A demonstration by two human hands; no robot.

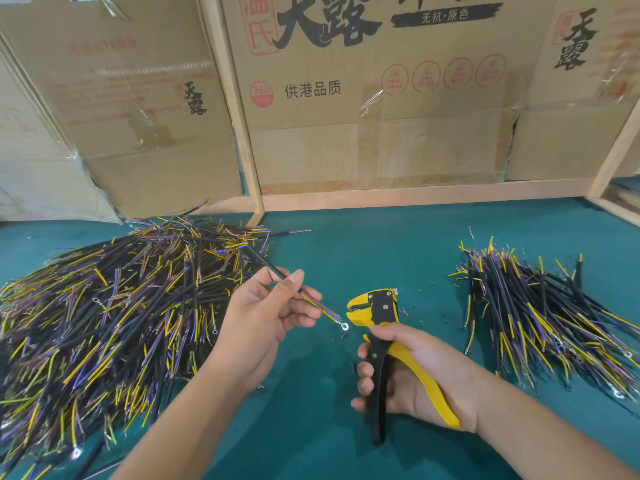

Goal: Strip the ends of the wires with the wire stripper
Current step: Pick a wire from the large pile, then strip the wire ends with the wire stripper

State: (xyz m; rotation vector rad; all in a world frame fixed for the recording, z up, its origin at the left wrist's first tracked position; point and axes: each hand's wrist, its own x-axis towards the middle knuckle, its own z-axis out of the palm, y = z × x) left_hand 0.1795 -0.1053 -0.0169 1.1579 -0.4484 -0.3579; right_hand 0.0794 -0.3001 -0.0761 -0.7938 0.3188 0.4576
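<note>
In the head view, a black cable is pinched by the left hand, its ring-terminal end just beside the wire stripper, which is gripped by the right hand above the green table, between two wire piles.

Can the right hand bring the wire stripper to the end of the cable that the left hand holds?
Probably yes. The right hand grips the wire stripper, whose head sits just beside the cable end pinched by the left hand. Only bare green table lies between them.
</note>
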